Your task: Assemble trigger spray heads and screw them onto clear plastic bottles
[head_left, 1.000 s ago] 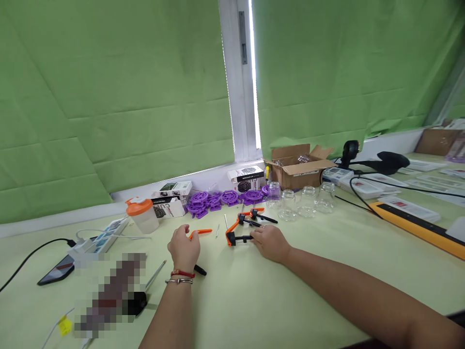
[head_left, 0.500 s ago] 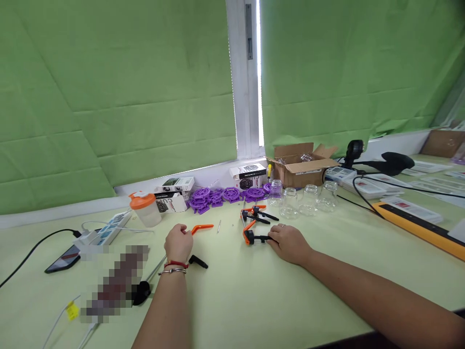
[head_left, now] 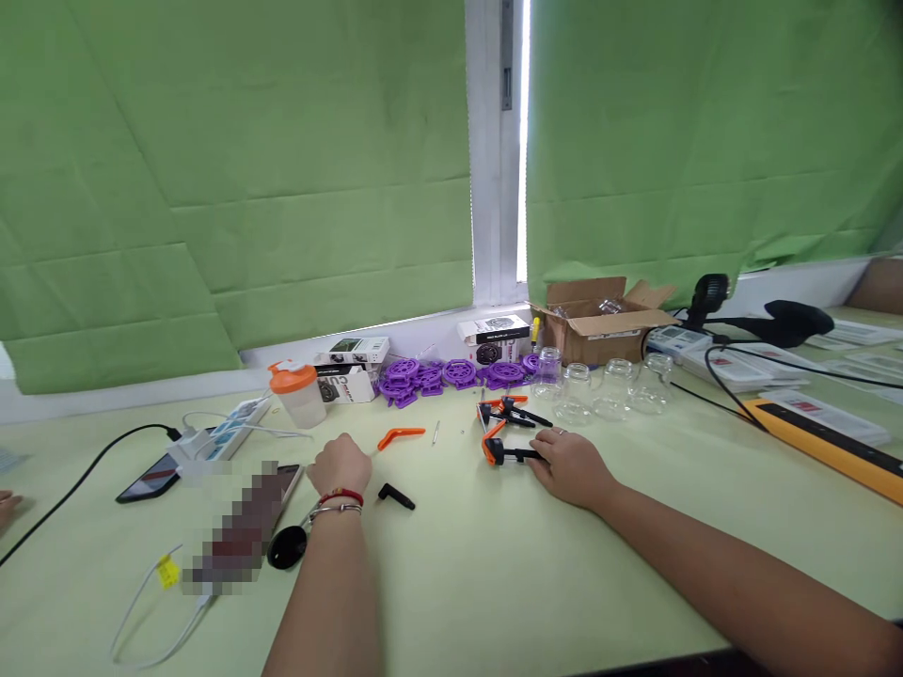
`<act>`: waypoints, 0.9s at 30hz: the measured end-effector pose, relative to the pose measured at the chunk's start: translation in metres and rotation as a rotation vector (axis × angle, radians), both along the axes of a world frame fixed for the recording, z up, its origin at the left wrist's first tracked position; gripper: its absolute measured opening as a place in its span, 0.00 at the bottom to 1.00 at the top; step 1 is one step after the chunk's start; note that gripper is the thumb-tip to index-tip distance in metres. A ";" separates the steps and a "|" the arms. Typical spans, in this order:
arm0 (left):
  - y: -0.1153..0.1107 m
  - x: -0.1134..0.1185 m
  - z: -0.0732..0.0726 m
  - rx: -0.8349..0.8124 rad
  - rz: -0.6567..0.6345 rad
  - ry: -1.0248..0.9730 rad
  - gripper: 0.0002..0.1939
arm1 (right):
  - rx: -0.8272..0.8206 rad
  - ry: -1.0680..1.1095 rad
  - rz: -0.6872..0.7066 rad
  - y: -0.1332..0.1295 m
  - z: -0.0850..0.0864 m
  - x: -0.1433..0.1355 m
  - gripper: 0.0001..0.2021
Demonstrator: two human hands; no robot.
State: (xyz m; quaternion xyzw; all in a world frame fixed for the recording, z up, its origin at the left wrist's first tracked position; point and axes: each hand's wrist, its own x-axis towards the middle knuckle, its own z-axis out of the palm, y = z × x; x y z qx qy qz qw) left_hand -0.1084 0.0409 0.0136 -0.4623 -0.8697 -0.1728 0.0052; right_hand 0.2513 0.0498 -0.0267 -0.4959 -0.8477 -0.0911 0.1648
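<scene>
My left hand is curled downward over the table, its fingertips hidden behind the back of the hand. A thin metal rod with a black round disc runs in under that wrist; whether the fingers hold it is hidden. To the right of the hand lie a bent orange piece and a black L-shaped piece. My right hand rests on the table with its fingers closed at the black handle end of an orange and black clamp. Two similar clamps lie just behind it.
Purple wheel-shaped parts, small boxes and several glass jars line the back. An open carton stands behind the jars. At left are a shaker cup, power strip and phone. Someone else's hand shows at the left edge.
My left hand has drawn back leftward from the bent orange piece, which lies fully exposed now. The right hand stays at the clamp handle. The camera view has turned slightly left.
</scene>
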 end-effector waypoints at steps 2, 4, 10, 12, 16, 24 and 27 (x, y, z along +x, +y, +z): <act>-0.004 -0.007 0.003 -0.078 0.042 0.051 0.13 | 0.044 0.033 0.020 -0.002 0.002 -0.001 0.14; -0.006 -0.012 0.002 -0.157 0.053 0.041 0.12 | 0.101 0.076 0.055 -0.003 0.005 -0.005 0.16; -0.004 -0.012 -0.004 -0.217 -0.008 -0.016 0.13 | 0.172 0.170 0.207 -0.007 0.018 -0.047 0.15; -0.003 -0.009 -0.003 -0.222 -0.043 -0.019 0.13 | 0.149 0.147 0.254 -0.008 0.023 -0.070 0.14; -0.006 -0.004 0.006 -0.222 -0.073 -0.009 0.14 | 0.059 0.005 0.287 0.000 0.030 -0.123 0.12; -0.058 -0.027 0.049 -0.161 -0.064 0.072 0.09 | -0.090 -0.175 0.279 0.038 0.022 -0.189 0.14; -0.085 -0.043 0.051 -0.255 -0.113 0.087 0.10 | -0.109 -0.185 0.294 0.037 0.016 -0.193 0.10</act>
